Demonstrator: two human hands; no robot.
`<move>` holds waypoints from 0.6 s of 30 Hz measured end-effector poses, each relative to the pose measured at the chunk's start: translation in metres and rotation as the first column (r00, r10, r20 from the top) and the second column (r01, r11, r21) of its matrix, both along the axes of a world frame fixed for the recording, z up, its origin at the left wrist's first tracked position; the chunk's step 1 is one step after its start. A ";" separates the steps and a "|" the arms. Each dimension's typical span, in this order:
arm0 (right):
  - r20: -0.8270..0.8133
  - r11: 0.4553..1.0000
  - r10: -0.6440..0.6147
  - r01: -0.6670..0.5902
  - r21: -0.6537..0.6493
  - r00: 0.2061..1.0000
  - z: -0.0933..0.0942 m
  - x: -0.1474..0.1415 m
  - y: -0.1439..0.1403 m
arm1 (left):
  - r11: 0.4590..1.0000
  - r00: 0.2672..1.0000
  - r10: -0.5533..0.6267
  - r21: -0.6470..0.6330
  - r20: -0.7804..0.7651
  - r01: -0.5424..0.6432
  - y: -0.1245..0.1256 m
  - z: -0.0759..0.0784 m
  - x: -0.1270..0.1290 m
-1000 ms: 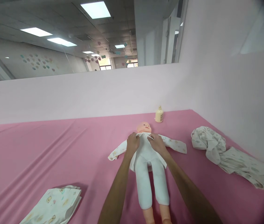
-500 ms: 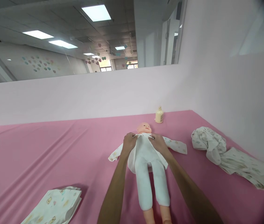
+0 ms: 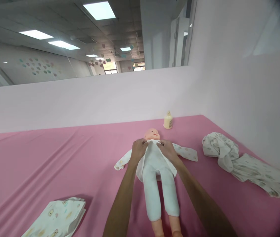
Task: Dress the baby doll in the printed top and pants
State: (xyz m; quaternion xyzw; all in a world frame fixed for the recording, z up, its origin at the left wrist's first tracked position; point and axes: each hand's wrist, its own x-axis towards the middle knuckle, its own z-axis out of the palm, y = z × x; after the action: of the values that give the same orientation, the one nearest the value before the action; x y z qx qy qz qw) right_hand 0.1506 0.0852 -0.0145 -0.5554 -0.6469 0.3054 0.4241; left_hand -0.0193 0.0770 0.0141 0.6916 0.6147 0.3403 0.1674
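In the head view, one doll [image 3: 156,164] is lying on its back on one pink sheet [image 3: 56,164], its single head pointing away from the person and its two legs pointing toward the person. One white shirt [image 3: 140,171] is lying open around the doll's body, and its two patterned sleeves are spreading out, one on each side of the doll. Two hands are working just below the doll's head. The left hand [image 3: 139,149] is pinching one front edge of the shirt near the doll's neck, its fingers curling closed on the fabric. The right hand [image 3: 166,149] is pinching the other front edge, its fingers likewise bending closed on the fabric. One pale yellow bottle [image 3: 168,120] is standing upright beyond the doll's head, slightly to the right. One folded cloth [image 3: 58,215] is lying well to the left of the doll, nearer the person. One heap of printed fabric [image 3: 221,148] is resting to the right of the doll, bunching at one end and stretching flatter at the other; whether it is containing one piece or two, the view is not showing.
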 end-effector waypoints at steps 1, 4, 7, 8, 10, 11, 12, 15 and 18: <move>-0.001 1.000 0.000 0.000 0.005 1.000 0.000 0.000 0.000 | 1.000 1.000 -0.010 -0.003 0.001 0.010 0.000 0.000 0.000; -0.004 1.000 -0.004 0.004 0.016 1.000 -0.001 0.000 0.000 | 0.999 0.999 -0.033 -0.003 0.012 0.034 0.000 -0.001 -0.001; -0.005 1.000 -0.004 0.004 0.012 1.000 0.000 0.001 0.000 | 0.998 0.998 -0.062 0.003 0.026 0.062 0.000 -0.001 -0.002; -0.003 1.000 -0.004 0.004 0.010 1.000 0.000 0.001 -0.001 | 0.997 0.997 -0.072 0.002 0.028 0.072 0.000 -0.001 -0.002; 0.002 1.000 -0.005 0.005 0.003 1.000 0.000 0.000 -0.001 | 0.996 0.995 -0.092 -0.005 0.027 0.092 0.000 -0.001 -0.002; 0.002 1.000 -0.006 0.006 0.000 1.000 0.001 0.000 -0.001 | 0.995 0.994 -0.101 -0.008 0.028 0.102 0.000 -0.001 -0.002; 0.000 1.000 -0.007 0.007 -0.001 1.000 0.001 0.000 -0.001 | 0.994 0.994 -0.108 -0.009 0.031 0.109 0.000 -0.001 -0.002; -0.003 1.000 -0.008 0.008 0.000 1.000 0.001 0.000 -0.001 | 0.994 0.993 -0.110 -0.010 0.049 0.110 0.000 -0.001 -0.002; -0.010 1.000 -0.010 0.010 -0.004 1.000 0.002 0.000 -0.003 | 0.995 0.993 -0.099 -0.014 0.059 0.100 0.001 -0.003 -0.002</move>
State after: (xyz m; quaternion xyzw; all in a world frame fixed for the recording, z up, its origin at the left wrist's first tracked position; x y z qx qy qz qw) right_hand 0.1506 0.0824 -0.0122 -0.5580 -0.6414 0.3070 0.4277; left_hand -0.0215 0.0777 0.0111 0.7097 0.5772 0.3465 0.2078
